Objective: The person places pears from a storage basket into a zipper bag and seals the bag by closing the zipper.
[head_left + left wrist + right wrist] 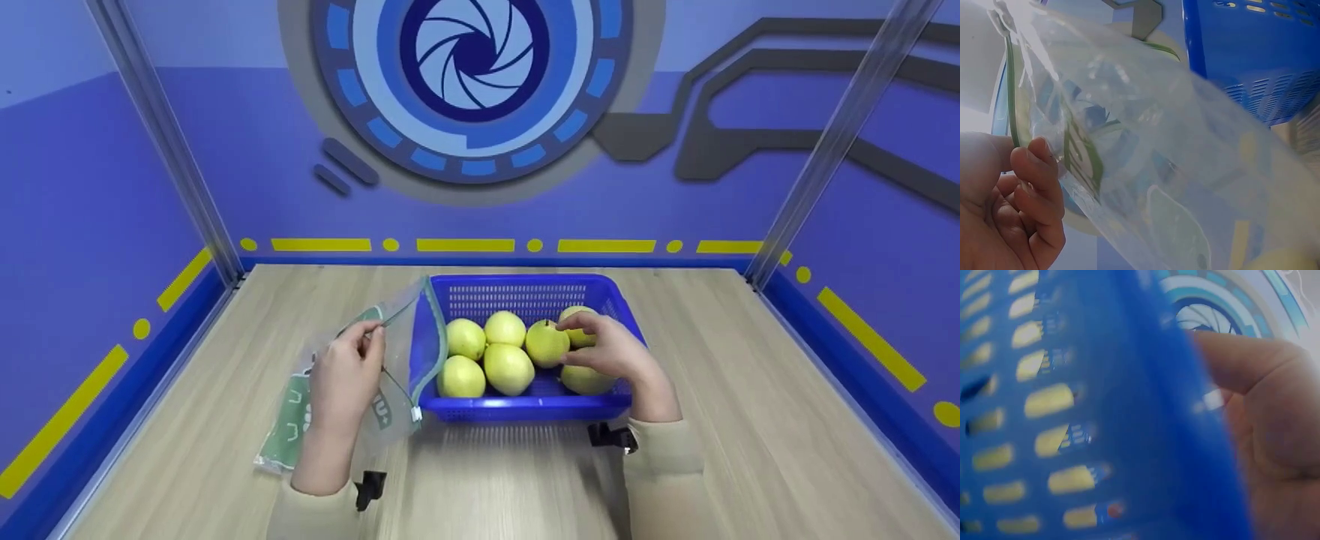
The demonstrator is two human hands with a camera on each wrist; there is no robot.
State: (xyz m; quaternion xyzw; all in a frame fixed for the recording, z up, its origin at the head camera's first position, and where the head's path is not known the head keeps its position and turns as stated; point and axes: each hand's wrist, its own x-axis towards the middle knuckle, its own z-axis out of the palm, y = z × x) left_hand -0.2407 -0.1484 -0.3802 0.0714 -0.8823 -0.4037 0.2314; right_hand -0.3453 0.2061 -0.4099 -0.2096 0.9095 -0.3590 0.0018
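My left hand [349, 379] pinches the green-lined edge of a clear plastic slider bag [401, 330] between thumb and fingers. The bag's mouth gapes toward the basket and overlaps its left end; a white slider [417, 412] sits at the lower corner. In the left wrist view, the see-through bag [1145, 112] spreads out beside the fingers. Over the right part of a blue plastic basket [525, 403], my right hand [611, 349] reaches in, thumb and fingers parted at the right side of a yellow-green pear [546, 345]. The basket wall hides part of that hand in the right wrist view.
Several more pears [508, 369] lie in the basket, some partly under the right hand. Green-printed plastic [289, 427] lies left of the left hand on the wooden table [480, 480]. Blue panels [480, 217] enclose the back and sides.
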